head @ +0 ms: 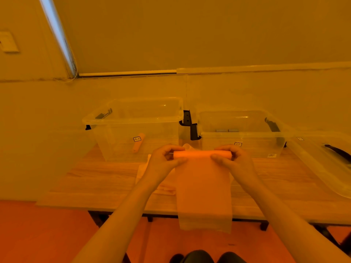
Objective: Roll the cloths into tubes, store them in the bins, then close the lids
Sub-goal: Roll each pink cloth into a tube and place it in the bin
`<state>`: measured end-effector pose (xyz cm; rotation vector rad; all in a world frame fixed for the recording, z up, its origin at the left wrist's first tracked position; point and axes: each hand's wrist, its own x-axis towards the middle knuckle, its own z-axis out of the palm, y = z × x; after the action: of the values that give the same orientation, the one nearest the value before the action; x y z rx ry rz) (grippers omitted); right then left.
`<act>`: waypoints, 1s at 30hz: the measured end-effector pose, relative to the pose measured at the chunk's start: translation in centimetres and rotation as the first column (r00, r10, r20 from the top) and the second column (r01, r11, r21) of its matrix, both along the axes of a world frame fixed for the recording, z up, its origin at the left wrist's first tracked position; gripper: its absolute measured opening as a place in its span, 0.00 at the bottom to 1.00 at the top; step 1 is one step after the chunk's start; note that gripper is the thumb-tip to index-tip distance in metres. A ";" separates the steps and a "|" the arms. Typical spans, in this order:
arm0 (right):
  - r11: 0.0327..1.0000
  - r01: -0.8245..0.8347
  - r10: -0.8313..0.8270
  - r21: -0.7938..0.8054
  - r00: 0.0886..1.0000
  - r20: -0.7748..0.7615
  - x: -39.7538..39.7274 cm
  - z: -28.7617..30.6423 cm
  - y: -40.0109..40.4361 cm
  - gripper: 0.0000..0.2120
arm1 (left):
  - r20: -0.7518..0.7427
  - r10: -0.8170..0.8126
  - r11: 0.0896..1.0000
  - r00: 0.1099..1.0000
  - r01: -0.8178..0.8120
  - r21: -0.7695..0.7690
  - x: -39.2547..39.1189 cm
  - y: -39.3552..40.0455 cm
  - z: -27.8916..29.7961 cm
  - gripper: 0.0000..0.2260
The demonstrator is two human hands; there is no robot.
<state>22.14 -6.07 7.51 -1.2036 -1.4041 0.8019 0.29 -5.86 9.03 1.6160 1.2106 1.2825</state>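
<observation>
Loose cloth [204,190] tail is left hanging off worktop [106,179]; rolled end is pinched by left hand [164,158] & right hand [230,158], prob. so tube stays tight.

Cloth, clear plastic, wood grain.
Your cloth [204,186] looks thin, matt and soft; the bins [133,118] are glossy clear plastic on a wood-grain table [98,179].

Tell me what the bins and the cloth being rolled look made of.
Bins: clear, glossy hard plastic by the look; the roll inside the left one shows through its wall. Cloth: thin, soft, matte fabric, hanging limp over the table edge; the weave is too blurred to name.
</observation>
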 end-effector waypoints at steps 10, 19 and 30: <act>0.999 -0.038 0.037 0.014 0.997 0.062 -0.1 -0.5 0.3 0.14 | -0.024 0.094 0.995 0.995 -0.094 -0.012 0.2 0.2 -0.5 0.03; 1.000 -0.006 0.006 0.007 1.000 0.000 -0.1 -0.6 0.2 0.11 | -0.011 0.009 1.000 1.000 -0.009 -0.006 -0.2 -0.3 -0.2 0.12; 0.998 -0.067 0.065 -0.014 0.994 -0.088 0.2 -0.4 0.1 0.15 | -0.017 0.057 0.998 0.998 -0.057 0.000 -0.4 -0.2 -0.4 0.12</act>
<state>22.32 -5.99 7.12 -1.1263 -1.3735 0.9034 -0.07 -6.02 8.65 1.6049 1.2752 1.3059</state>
